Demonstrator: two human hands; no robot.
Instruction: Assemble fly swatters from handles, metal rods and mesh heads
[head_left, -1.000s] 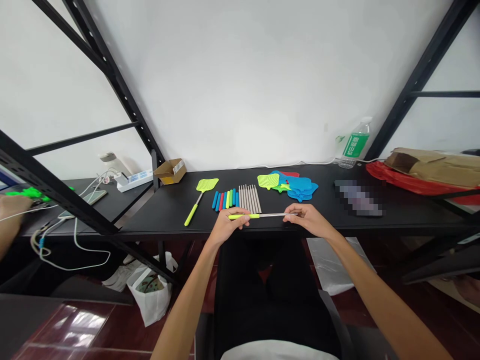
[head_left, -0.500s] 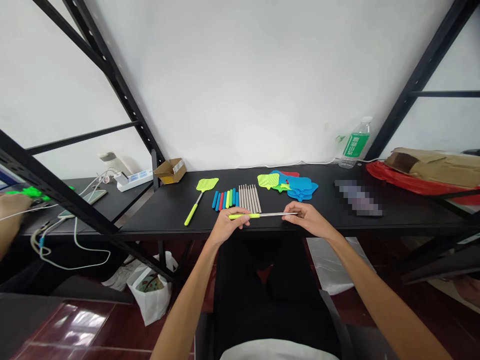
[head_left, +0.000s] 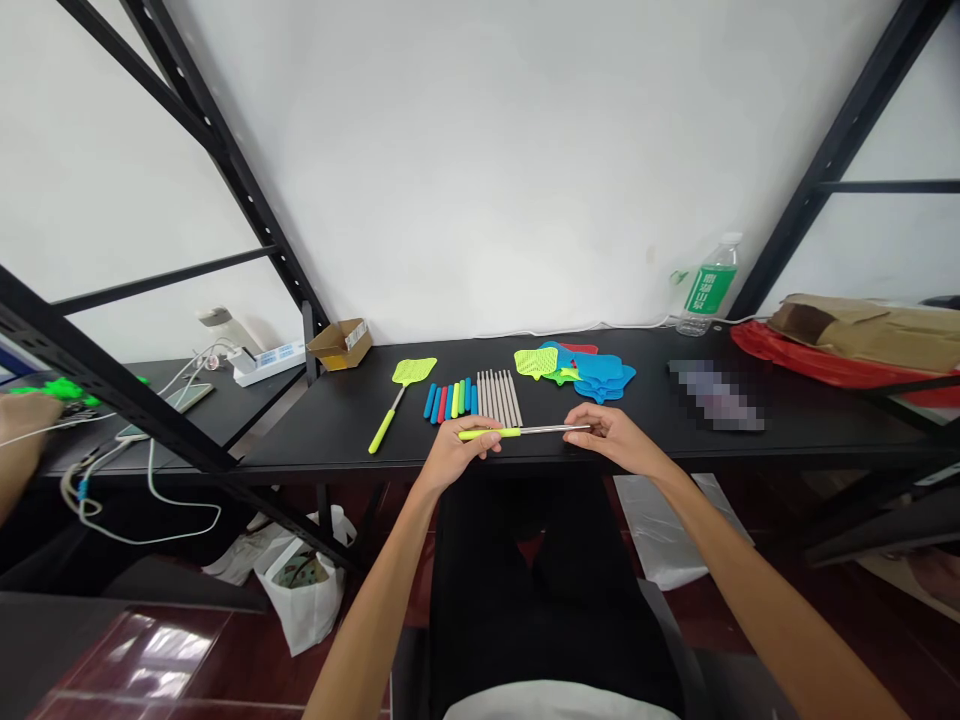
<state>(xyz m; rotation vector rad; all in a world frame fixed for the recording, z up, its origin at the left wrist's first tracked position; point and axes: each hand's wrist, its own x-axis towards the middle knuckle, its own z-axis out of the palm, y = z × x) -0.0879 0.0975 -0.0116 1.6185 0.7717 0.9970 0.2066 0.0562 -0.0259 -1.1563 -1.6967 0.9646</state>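
My left hand [head_left: 459, 450] is closed round the yellow-green grip of a fly swatter handle [head_left: 511, 433], whose thin metal rod points right. At the rod's far end, my right hand [head_left: 609, 437] pinches the tip between thumb and fingers. The handle lies level above the table's front edge. Just beyond it sit several metal rods [head_left: 498, 398] in a row, beside several coloured grips [head_left: 450, 400] in blue, red, yellow and green. A whole yellow-green fly swatter [head_left: 402, 398] lies to the left. Loose swatter heads [head_left: 600, 374] in blue, yellow-green and red are piled at the right.
A small cardboard box [head_left: 340, 344] stands at the back left, near a power strip [head_left: 270, 362]. At the back right are a water bottle [head_left: 709, 286] and a red bag [head_left: 780, 358] under brown packaging. Black shelf posts [head_left: 247, 190] flank the table [head_left: 315, 425]. Another person's hand [head_left: 26, 430] shows far left.
Both hands keep their hold on the handle, and the right fingers have shifted very slightly left along the rod. Nothing else on the table has visibly moved.
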